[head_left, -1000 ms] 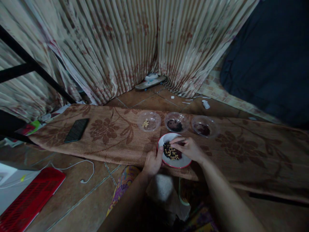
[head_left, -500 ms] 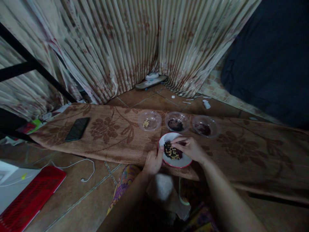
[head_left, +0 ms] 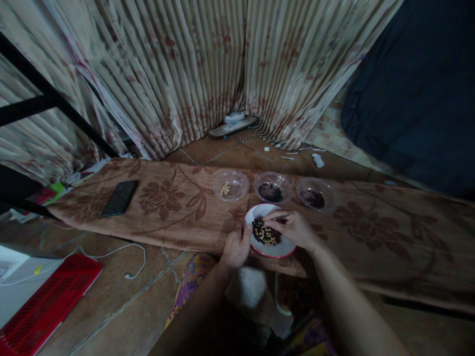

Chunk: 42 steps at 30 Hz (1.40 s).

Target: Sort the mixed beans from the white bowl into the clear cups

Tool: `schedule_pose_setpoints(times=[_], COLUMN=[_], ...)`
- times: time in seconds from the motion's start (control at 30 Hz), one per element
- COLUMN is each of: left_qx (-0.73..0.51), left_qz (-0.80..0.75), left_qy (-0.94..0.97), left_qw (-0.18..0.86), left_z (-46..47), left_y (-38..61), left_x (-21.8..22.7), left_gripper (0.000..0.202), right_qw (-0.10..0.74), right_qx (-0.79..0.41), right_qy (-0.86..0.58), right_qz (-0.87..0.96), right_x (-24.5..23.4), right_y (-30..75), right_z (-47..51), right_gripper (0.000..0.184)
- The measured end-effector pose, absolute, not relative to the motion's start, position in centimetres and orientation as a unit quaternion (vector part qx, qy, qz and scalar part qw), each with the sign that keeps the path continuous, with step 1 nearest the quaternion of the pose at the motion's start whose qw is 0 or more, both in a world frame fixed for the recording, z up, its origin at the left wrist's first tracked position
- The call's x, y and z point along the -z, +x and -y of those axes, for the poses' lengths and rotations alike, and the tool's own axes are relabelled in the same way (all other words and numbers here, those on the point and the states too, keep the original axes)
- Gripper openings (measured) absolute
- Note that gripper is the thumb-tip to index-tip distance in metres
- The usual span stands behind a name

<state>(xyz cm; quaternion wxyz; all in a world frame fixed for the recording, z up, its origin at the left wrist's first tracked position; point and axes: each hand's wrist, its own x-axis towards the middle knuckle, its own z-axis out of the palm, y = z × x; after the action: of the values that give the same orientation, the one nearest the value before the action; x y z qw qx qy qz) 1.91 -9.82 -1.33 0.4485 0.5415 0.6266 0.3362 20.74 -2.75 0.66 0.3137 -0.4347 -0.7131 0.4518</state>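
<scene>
A white dish with a red rim [head_left: 288,244] rests near the front edge of the cloth-covered bench. In it lies a mixed heap of beans [head_left: 267,234]: black, pale yellow and dark red. My left hand [head_left: 236,247] grips the dish's left rim, thumb on top. Over the heap, my right hand [head_left: 293,228] is closed in a pinch on a thin, tweezer-like tool [head_left: 282,216]; its tip is hidden by my fingers. Behind the dish stand three clear bowls: one with yellow beans [head_left: 225,189], one with black beans [head_left: 272,193], one with dark red beans [head_left: 314,199].
A dark phone [head_left: 119,198] lies on the patterned brown cloth [head_left: 178,225] to the left. A white cable [head_left: 144,254] and a red basket [head_left: 52,301] are on the floor at lower left. A skateboard [head_left: 232,127] sits by the curtains [head_left: 200,64].
Almost nothing differs. The view has shifted very slightly; both hands keep their places at the dish.
</scene>
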Motion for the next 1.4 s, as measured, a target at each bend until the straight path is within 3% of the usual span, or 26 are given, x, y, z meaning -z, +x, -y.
schedule_pose_setpoints(times=[0.77, 1.07, 1.27, 1.4], left_qx=[-0.325, -0.34, -0.343, -0.345], left_qz=[-0.632, -0.626, -0.627, -0.626], left_qy=[0.551, 0.549, 0.525, 0.526], left_qw=[0.437, 0.438, 0.463, 0.46], left_z=[9.7, 9.7, 9.8, 9.8], left_y=[2.0, 1.9, 2.0, 2.0], left_x=[1.2, 1.6, 1.5, 1.6], left_gripper=[0.05, 0.05, 0.054, 0.055], right_qw=[0.313, 0.432, 0.56, 0.589], right_qx=[-0.458, -0.45, -0.313, -0.267], right_qy=[-0.437, -0.454, -0.524, -0.545], right_qz=[0.708, 0.636, 0.56, 0.534], right_x=[-0.7, -1.6, -2.0, -1.7], right_y=[20.8, 21.6, 22.3, 22.5], right_z=[2.8, 2.4, 0.0, -1.2], right_gripper=[0.019, 0.02, 0.02, 0.018])
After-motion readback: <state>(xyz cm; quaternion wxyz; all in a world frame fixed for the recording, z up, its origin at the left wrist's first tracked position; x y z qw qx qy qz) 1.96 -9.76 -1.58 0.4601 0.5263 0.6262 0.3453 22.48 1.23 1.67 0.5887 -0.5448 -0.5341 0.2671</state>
